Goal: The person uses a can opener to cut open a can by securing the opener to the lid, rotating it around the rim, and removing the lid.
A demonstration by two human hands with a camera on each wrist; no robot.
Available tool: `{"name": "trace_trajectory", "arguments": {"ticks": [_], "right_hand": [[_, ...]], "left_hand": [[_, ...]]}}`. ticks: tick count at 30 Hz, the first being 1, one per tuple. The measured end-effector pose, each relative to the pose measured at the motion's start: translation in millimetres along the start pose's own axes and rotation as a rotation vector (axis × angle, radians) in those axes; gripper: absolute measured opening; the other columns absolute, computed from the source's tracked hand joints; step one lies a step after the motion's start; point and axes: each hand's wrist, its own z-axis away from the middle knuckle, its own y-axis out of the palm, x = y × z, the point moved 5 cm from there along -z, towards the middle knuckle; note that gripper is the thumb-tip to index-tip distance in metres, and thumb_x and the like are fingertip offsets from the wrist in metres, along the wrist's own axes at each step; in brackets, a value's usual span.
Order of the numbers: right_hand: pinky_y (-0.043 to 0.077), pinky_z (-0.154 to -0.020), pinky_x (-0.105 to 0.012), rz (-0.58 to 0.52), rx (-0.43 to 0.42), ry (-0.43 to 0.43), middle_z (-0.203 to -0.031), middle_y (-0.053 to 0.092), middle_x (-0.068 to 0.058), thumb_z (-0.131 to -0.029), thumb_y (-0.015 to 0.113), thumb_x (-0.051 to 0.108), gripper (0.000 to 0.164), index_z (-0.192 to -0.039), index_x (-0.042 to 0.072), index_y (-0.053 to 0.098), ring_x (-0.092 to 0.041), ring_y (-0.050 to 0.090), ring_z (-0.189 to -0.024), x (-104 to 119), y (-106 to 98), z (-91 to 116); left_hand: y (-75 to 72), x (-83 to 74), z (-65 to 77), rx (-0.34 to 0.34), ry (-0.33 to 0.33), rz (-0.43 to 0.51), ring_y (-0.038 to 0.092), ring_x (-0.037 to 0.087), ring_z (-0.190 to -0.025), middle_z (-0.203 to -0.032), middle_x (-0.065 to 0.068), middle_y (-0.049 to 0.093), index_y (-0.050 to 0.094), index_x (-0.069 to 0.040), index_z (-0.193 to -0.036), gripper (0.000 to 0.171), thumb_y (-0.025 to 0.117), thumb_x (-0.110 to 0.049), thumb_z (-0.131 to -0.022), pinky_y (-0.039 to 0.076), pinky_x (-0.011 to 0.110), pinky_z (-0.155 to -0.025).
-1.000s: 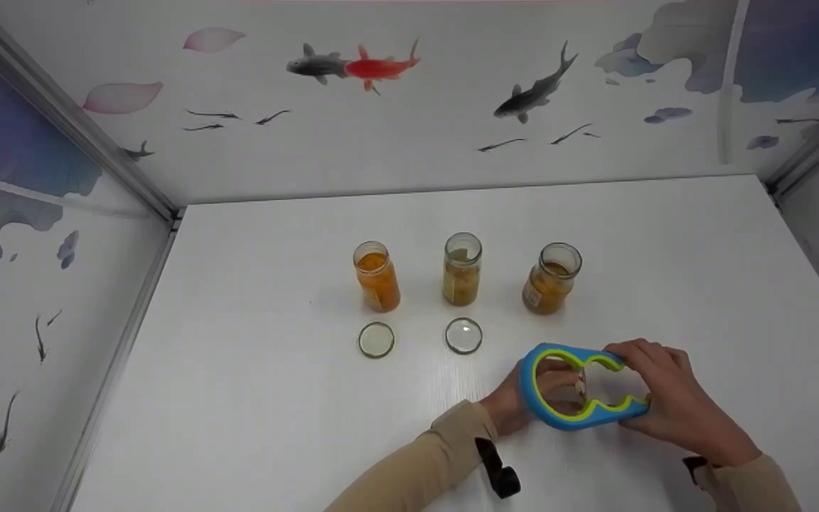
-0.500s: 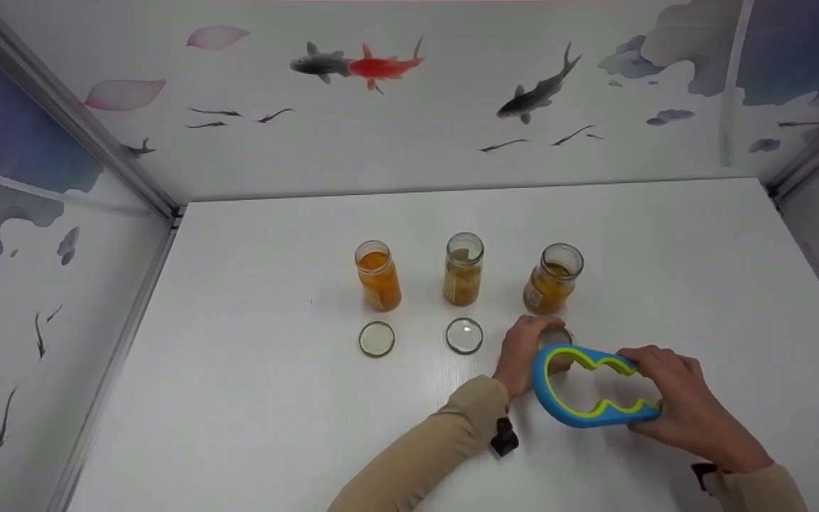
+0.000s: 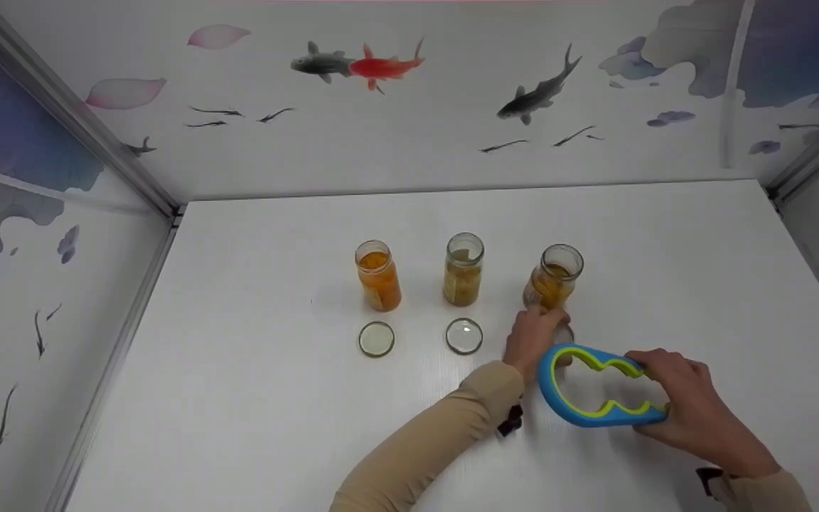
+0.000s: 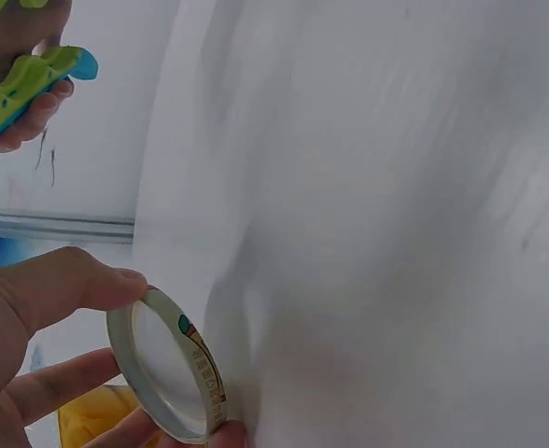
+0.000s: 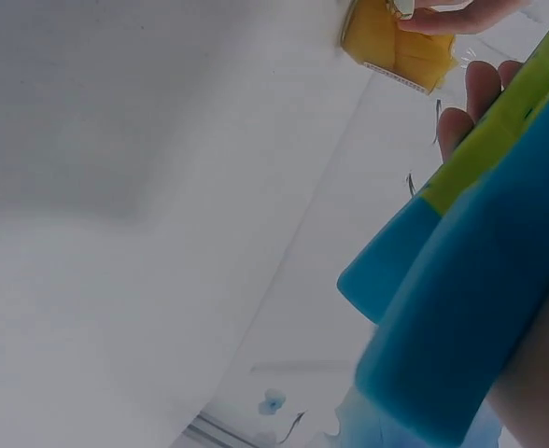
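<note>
My left hand (image 3: 532,340) pinches a round jar lid (image 4: 202,359) by its edge, thumb on one side and fingertips on the other. The lid is tilted on edge close over the table, just in front of the right-hand open jar (image 3: 554,277) of yellow-orange contents. In the head view the hand partly covers both lid and jar base. My right hand (image 3: 701,416) grips the two handle ends of a blue and lime-green jar opener (image 3: 549,380), held above the table with its looped end toward my left hand. Nothing sits inside the opener's loop.
Two more open glass jars stand left of it, an orange-filled jar (image 3: 381,284) and a paler one (image 3: 462,281). A lid lies before each: the left lid (image 3: 377,339) and the middle lid (image 3: 464,336). Printed walls (image 3: 409,156) border the white table (image 3: 260,398).
My left hand has moved forward with the lid, from behind the opener to in front of the right-hand jar. The opener has shifted slightly right in my right hand.
</note>
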Motion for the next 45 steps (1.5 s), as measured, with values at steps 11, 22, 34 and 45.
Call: {"name": "trace_trajectory", "arguments": {"ticks": [11,22,34,45], "right_hand": [[0.027,-0.086,-0.062,0.062,0.017,0.108,-0.11,0.059,-0.019,-0.052,0.093,0.005,0.083,-0.123,0.001,0.049,-0.037,0.045,-0.102,-9,-1,3],[0.033,-0.079,-0.062,0.061,-0.026,0.192,-0.107,0.061,-0.023,-0.058,0.091,0.009,0.079,-0.123,-0.004,0.048,-0.038,0.054,-0.089,-18,-3,7],[0.033,-0.076,-0.059,0.056,-0.079,0.207,-0.105,0.06,-0.024,-0.059,0.09,0.007,0.077,-0.122,-0.005,0.048,-0.037,0.053,-0.089,-23,-5,11],[0.036,-0.075,-0.062,0.069,-0.084,0.238,-0.106,0.059,-0.025,-0.061,0.089,0.009,0.076,-0.122,-0.007,0.048,-0.038,0.054,-0.09,-28,-5,14]], "left_hand": [[12.3,-14.7,3.6,0.04,0.268,-0.617,0.048,0.014,-0.099,-0.11,-0.002,0.057,0.065,-0.024,-0.115,0.042,0.084,-0.025,-0.077,0.049,0.026,-0.072],[14.5,-12.8,11.9,-0.065,0.362,-0.675,0.05,0.014,-0.099,-0.108,-0.002,0.058,0.062,-0.023,-0.118,0.025,0.064,-0.028,-0.094,0.047,0.028,-0.077],[14.4,-10.9,12.7,-0.127,0.379,-0.686,0.052,0.012,-0.102,-0.113,-0.004,0.058,0.064,-0.024,-0.121,0.024,0.055,-0.028,-0.099,0.046,0.026,-0.079],[2.2,-7.7,22.1,-0.065,0.384,-0.652,0.05,0.013,-0.115,-0.126,-0.003,0.055,0.061,-0.02,-0.128,0.055,0.082,-0.024,-0.078,0.045,0.028,-0.091]]}}
